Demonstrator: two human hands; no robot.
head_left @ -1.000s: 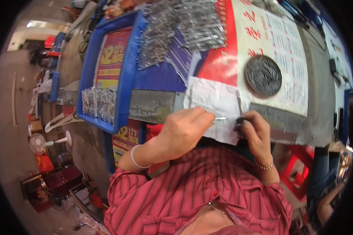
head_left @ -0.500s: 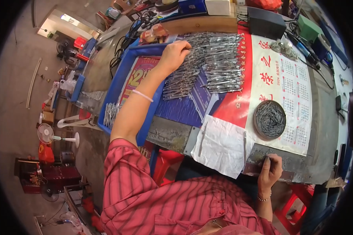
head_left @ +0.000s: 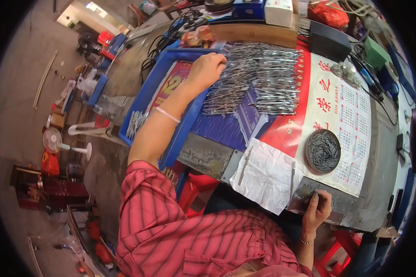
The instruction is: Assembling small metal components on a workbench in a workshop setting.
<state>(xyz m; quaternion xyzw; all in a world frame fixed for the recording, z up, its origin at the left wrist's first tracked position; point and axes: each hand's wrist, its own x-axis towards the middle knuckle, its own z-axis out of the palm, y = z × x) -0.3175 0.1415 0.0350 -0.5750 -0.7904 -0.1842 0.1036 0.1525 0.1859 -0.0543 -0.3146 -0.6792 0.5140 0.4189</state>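
Observation:
My left hand (head_left: 207,70) is closed above the far right rim of the blue tray (head_left: 171,150), its fingertips at the left edge of the rows of thin silvery metal rods (head_left: 229,87). Whatever it pinches is hidden by the fingers. A second stack of the same rods (head_left: 277,81) lies alongside to the right. My right hand (head_left: 319,207) rests at the table's front edge, thumb up and fingers curled; I cannot make out anything in it. Beyond it stands a round dish (head_left: 323,151) full of short dark metal pins.
A crumpled white paper (head_left: 266,175) hangs over the front edge. A calendar sheet (head_left: 328,120) lies under the dish. At the back are a wooden board (head_left: 254,33), a black box (head_left: 329,40) and cables. More rods (head_left: 135,123) lie in the tray's near left corner. Red stools stand below.
The whole view has shifted, moving the table rightward and slightly down. Against the rods, my left hand has drawn a little left and nearer. My right hand stays at the table edge.

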